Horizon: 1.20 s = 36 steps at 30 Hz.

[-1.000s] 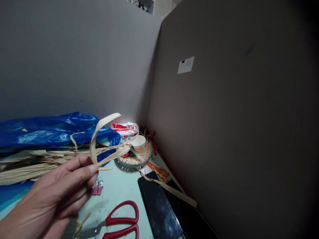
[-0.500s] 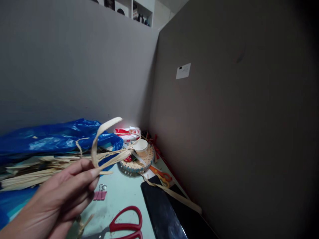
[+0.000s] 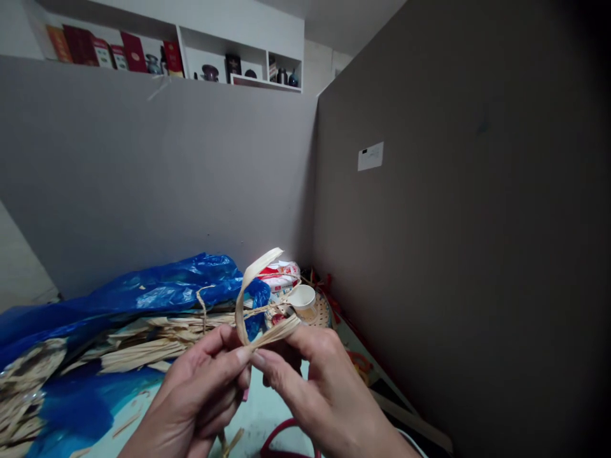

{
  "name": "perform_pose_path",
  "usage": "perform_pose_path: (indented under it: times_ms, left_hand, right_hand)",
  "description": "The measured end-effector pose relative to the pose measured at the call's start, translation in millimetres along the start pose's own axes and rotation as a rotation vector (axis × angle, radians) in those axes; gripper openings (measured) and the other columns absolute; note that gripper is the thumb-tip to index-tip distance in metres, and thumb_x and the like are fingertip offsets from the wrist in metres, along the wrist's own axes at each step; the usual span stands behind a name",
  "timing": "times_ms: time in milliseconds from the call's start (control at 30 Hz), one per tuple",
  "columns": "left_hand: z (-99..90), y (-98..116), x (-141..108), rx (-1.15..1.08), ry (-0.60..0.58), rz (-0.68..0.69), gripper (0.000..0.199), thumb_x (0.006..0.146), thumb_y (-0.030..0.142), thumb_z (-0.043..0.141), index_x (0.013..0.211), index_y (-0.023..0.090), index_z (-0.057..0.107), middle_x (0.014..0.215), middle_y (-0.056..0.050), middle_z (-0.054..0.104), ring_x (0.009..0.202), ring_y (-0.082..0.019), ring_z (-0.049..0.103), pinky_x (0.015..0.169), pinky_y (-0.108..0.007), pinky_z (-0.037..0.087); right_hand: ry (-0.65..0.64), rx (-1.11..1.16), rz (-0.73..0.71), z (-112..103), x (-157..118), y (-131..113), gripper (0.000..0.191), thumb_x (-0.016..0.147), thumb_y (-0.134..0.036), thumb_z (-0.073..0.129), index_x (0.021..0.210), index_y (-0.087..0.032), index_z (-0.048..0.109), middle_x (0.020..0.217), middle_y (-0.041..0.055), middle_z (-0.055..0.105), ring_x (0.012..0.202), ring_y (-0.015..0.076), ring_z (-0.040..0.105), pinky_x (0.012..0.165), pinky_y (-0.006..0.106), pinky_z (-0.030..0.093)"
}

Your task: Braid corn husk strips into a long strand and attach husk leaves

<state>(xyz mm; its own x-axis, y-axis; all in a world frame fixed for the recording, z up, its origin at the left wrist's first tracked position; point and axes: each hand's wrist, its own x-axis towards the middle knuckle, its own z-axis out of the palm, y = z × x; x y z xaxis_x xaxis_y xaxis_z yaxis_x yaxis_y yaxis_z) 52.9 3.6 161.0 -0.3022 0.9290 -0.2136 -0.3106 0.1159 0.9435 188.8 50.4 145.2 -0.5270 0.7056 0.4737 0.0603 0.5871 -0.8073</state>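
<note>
A pale dried-leaf strip (image 3: 242, 305) curls upward from between my two hands, and its folded end points right. My left hand (image 3: 203, 388) pinches the strip near its base with thumb and fingers. My right hand (image 3: 324, 381) grips the same piece just beside it, the two thumb tips nearly touching. Below my right hand, red scissor handles (image 3: 281, 432) show in part on the pale green table (image 3: 258, 407). The lower fingers of my right hand are partly hidden.
Dried strips (image 3: 147, 346) lie on blue plastic (image 3: 181, 280) at the left. A white cup (image 3: 303, 298) stands on a woven basket (image 3: 323, 312), near a red-and-white packet (image 3: 281, 273). Grey partitions (image 3: 191, 165) rise behind and at the right, below a shelf (image 3: 224, 41).
My right hand has come into view and taken hold of the strip beside my left hand. The view has tilted up and turned left, showing more of the shelf.
</note>
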Motion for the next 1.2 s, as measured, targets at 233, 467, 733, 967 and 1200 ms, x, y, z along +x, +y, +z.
perform_pose_path:
  times_ms: [233,467,733,967,1200]
  left_hand:
    - [-7.3,-4.3,7.3,-0.126,-0.066,-0.047,0.026,0.056,0.024,0.085,0.074,0.020,0.067,0.051,0.007,0.052,0.036,0.000,0.032,0.040,-0.011,0.037]
    - [-10.5,-11.4,14.2,-0.076,-0.067,0.010,0.026,0.057,0.024,0.084,0.070,0.019,0.062,0.052,0.008,0.049,0.040,-0.003,0.035,0.041,-0.012,0.034]
    - [-10.2,-11.2,12.0,0.091,-0.082,0.208,0.015,0.062,0.024,0.078,0.070,0.020,0.066,0.064,0.005,0.058,0.059,-0.012,0.049,0.054,-0.019,0.042]
    - [-15.7,-9.2,19.1,0.275,-0.111,0.269,0.010,0.062,0.025,0.076,0.069,0.021,0.069,0.061,0.004,0.057,0.057,-0.012,0.045,0.054,-0.019,0.039]
    - [-15.9,-10.3,17.6,0.434,-0.108,0.352,0.013,0.069,0.035,0.071,0.066,0.022,0.069,0.062,0.000,0.062,0.057,-0.016,0.051,0.050,-0.020,0.041]
  right_hand:
    - [0.268,-0.501,-0.380,15.4,-5.0,11.1,0.019,0.090,-0.016,0.048,0.079,-0.013,0.064,0.069,0.0045,0.063,0.058,0.0146,0.055,0.054,0.026,0.037]
    - [0.267,-0.885,-0.707,18.1,-3.8,10.3,0.029,0.088,-0.004,0.039,0.068,-0.014,0.058,0.057,0.0026,0.050,0.051,0.0157,0.042,0.047,0.032,0.024]
    - [0.282,-0.914,-0.779,16.5,-1.9,11.6,0.024,0.087,-0.010,0.045,0.067,-0.014,0.059,0.061,0.0030,0.050,0.059,0.0165,0.041,0.054,0.034,0.025]
    - [0.245,-0.832,-0.609,6.7,1.5,15.2,0.027,0.094,-0.009,0.042,0.076,-0.013,0.062,0.086,0.0068,0.063,0.081,0.0182,0.050,0.079,0.038,0.040]
    - [0.071,-0.697,-0.327,0.3,-1.9,15.8,0.018,0.096,-0.019,0.042,0.085,-0.014,0.056,0.088,0.0085,0.059,0.081,0.0201,0.048,0.080,0.038,0.042]
